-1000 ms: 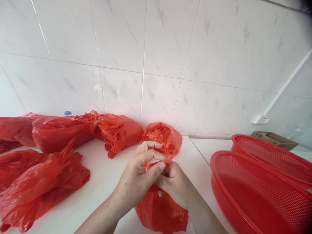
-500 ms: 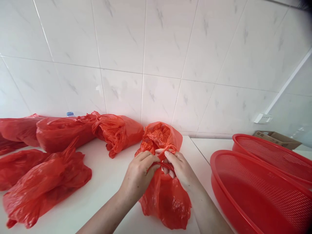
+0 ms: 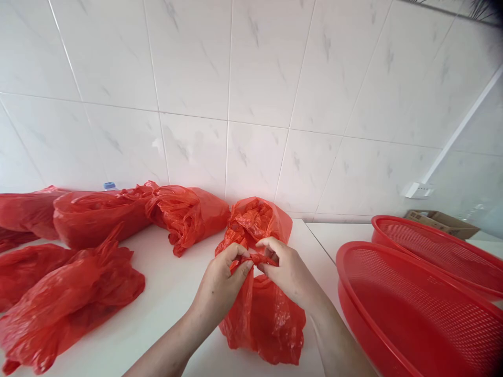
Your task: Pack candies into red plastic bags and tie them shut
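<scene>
Item in hand: a thin red plastic bag (image 3: 277, 324), worked by both hands over the white bench (image 3: 176, 283).

Progress, as judged: partway. A twist or loose knot (image 3: 256, 257) appears formed in the gathered plastic between the hands. Its tightness cannot be determined. Neither end is released, so the closure is judged unfinished; drawing it firm and letting go appear outstanding. Nearby, the front-left bag (image 3: 74, 309) shows gathered ends standing up, consistent with a tied top, though no knot can be confirmed. The bag by the tiled wall (image 3: 259, 63), directly beyond the hands, shows bunched plastic at its near end; whether that far bag (image 3: 281, 217) is closed cannot be established.

Position: the body of the bag in hand sits below and on the near side of the hands, mostly between the forearms, with a strip rising from it toward the left hand (image 3: 222, 272). The twist lies directly between the two sets of fingertips.

Hands: the left hand pinches one end between thumb and fingers, grip narrow. The right hand (image 3: 286, 268) pinches the opposite end, likewise narrow. The red perforated basket (image 3: 349, 309) stands to the right, apart from the right hand.
</scene>
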{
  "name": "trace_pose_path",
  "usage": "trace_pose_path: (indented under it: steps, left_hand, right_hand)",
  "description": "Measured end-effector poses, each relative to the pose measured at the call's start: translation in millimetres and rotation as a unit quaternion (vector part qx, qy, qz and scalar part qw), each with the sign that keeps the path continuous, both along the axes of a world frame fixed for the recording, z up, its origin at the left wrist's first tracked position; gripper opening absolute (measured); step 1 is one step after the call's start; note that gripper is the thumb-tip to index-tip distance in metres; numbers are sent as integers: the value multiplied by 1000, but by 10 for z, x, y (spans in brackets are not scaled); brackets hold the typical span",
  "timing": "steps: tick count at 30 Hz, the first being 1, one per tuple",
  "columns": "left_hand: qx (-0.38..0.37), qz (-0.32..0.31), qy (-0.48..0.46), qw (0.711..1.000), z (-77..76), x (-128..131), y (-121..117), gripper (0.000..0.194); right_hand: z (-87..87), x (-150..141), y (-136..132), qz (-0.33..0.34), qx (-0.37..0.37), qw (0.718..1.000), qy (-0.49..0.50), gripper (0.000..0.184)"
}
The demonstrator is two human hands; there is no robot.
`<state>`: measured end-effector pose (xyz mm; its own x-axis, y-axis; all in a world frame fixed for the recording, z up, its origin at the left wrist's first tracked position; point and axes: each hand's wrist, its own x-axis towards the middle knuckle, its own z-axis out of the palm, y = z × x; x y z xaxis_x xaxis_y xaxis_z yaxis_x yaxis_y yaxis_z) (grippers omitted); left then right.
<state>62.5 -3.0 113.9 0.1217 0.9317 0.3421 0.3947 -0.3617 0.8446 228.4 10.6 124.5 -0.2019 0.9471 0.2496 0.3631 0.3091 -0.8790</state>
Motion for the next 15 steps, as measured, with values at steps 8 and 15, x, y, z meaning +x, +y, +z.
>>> trace_pose_path:
  steps: [8, 15]
  left_hand:
    - [178, 21, 147, 973, -39, -19, 56, 12]
    - [272, -13, 238, 932, 3, -112, -166, 16]
  right_hand:
    - [62, 70, -5, 92, -69, 984, 136, 21]
    - [-178, 194, 297, -178, 5, 978, 107, 20]
